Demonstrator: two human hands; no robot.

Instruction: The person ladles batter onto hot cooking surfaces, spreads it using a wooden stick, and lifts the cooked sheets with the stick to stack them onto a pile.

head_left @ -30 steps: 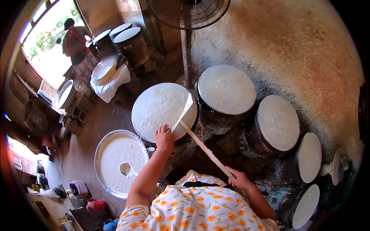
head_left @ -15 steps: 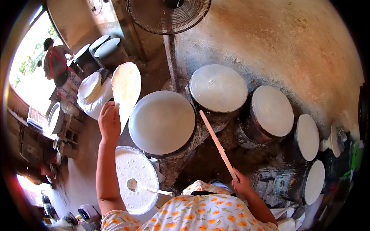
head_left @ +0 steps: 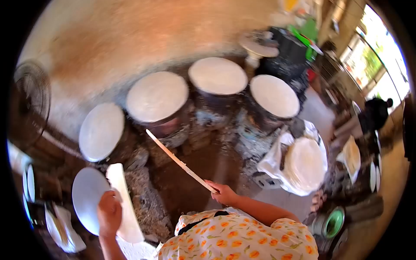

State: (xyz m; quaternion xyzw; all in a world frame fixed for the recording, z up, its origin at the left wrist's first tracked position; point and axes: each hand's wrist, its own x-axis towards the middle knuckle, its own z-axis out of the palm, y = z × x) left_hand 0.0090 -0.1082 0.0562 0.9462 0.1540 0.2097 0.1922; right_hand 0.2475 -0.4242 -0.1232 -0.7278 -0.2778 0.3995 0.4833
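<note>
Pinched in my left hand (head_left: pixel 109 211) is the edge of a thin white flatbread sheet (head_left: pixel 125 203), which hangs down beside a bare round griddle (head_left: pixel 89 197) at the lower left. My right hand (head_left: pixel 223 193) is wrapped round the end of a long flat wooden stick (head_left: pixel 180 161), held in front of my body and pointing up and left. Beyond the stick, pale round tops cover several drums, among them a left one (head_left: pixel 102 132), a middle one (head_left: pixel 157 96) and a right one (head_left: pixel 274 95).
A stack of round sheets (head_left: pixel 304 164) lies on white cloth at the right. Another cloth-covered stack (head_left: pixel 65 229) is at the lower left. A fan (head_left: pixel 32 102) stands at the far left. A dark-clad person (head_left: pixel 376 113) is at the far right.
The view has swung to the right. Since the earliest frame, my left hand has lifted the sheet off the near griddle. My right hand still holds the stick.
</note>
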